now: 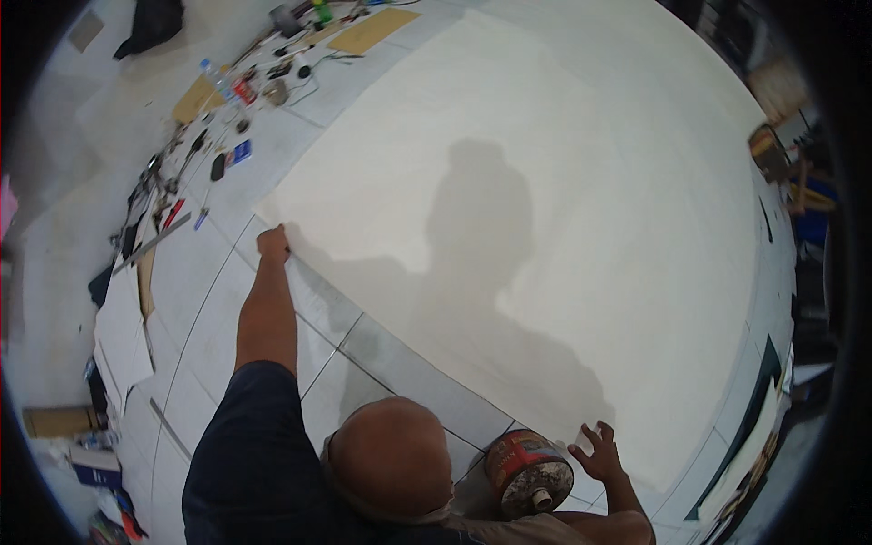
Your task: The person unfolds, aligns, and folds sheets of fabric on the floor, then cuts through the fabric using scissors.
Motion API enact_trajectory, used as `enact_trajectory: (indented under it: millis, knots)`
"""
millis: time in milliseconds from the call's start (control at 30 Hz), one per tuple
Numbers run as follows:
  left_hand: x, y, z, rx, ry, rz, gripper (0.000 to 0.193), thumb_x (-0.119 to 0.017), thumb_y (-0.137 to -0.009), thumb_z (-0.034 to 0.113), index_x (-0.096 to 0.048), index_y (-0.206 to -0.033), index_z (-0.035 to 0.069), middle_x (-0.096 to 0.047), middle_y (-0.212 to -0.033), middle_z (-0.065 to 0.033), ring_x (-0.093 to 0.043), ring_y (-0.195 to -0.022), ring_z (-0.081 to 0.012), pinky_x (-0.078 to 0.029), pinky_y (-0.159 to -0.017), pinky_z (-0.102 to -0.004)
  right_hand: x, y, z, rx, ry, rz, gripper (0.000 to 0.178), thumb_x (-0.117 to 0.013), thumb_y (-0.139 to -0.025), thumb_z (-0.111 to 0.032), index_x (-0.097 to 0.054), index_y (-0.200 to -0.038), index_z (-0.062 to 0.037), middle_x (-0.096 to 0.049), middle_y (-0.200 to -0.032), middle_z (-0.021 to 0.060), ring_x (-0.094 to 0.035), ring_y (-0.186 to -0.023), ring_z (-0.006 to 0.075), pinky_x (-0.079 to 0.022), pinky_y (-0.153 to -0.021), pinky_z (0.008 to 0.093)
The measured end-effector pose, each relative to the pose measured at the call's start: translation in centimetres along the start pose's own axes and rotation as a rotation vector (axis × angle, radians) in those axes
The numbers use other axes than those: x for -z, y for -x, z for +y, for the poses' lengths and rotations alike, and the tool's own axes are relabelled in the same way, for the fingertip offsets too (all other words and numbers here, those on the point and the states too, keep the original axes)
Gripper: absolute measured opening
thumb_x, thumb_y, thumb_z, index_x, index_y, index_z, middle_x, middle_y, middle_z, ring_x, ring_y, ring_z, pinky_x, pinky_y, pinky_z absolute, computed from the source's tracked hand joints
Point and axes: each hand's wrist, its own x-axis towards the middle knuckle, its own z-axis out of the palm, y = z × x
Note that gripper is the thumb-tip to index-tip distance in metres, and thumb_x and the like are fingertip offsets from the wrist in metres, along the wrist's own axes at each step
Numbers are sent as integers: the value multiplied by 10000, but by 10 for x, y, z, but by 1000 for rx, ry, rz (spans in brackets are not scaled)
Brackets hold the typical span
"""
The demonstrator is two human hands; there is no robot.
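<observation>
A large cream sheet [627, 209] lies spread over the tiled floor, and my shadow falls across it. At its near-left corner my left hand [273, 243] is closed, fingers curled at the sheet's edge; the fingertips are partly hidden. My right hand [601, 454] is over the sheet's near edge, fingers bent but apart, with nothing visible in them. Just left of it stands a red and dark round can [522, 454] with a small spout and a whitish, stained top. A rounded patch of bare skin, apparently my bent knee, fills the lower middle.
Along the left lie scattered tools, a metal ruler [154, 243], a red-handled tool [174, 213], a blue packet [239, 152] and a plastic bottle [214, 77]. Yellow-brown sheets [374, 32] lie farther off. White paper [123, 350] is at the left; a dark-edged board [740, 445] is at the right.
</observation>
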Motion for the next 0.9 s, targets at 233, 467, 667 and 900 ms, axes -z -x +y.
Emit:
enact_trajectory:
  millis: [233,467,667,900]
  knots:
    - [-21,113,108,84,-77,305,558,-645,-804,234,-474,-1274,-14,-593,-1137,-214,-582,-1044,-355,-484,-884,-431,-14,4,49,46,249,19,769,-664,-749,-562,-401,-1388,-223,-304,-1421,237,-304,-1313,430,-396,-953,562]
    - [-39,375,221,-1337,-325,-458,732,-676,-784,467,-416,-1381,131,-357,-1411,-215,-318,-1317,-407,-278,-1061,-524,-6,-10,2,2,48,41,712,-744,-742,-343,-405,-1350,-195,-259,-1438,212,-399,-1256,420,-426,-976,485]
    - [-40,414,221,-1290,-597,-552,959,-736,-685,509,-300,-1446,123,-269,-1433,-295,-255,-1331,-446,-275,-1028,-553,-41,-20,20,140,-32,167,715,-718,-739,-280,-399,-1376,-214,-276,-1453,179,-280,-1344,362,-379,-1004,502]
    - [-46,426,243,-1292,-662,-614,1009,-769,-656,484,-258,-1464,163,-257,-1398,-335,-285,-1285,-467,-320,-1028,-536,-14,2,-17,303,-254,433,518,-679,-767,-348,-531,-1193,-94,-545,-1187,154,-548,-1080,321,-476,-823,441]
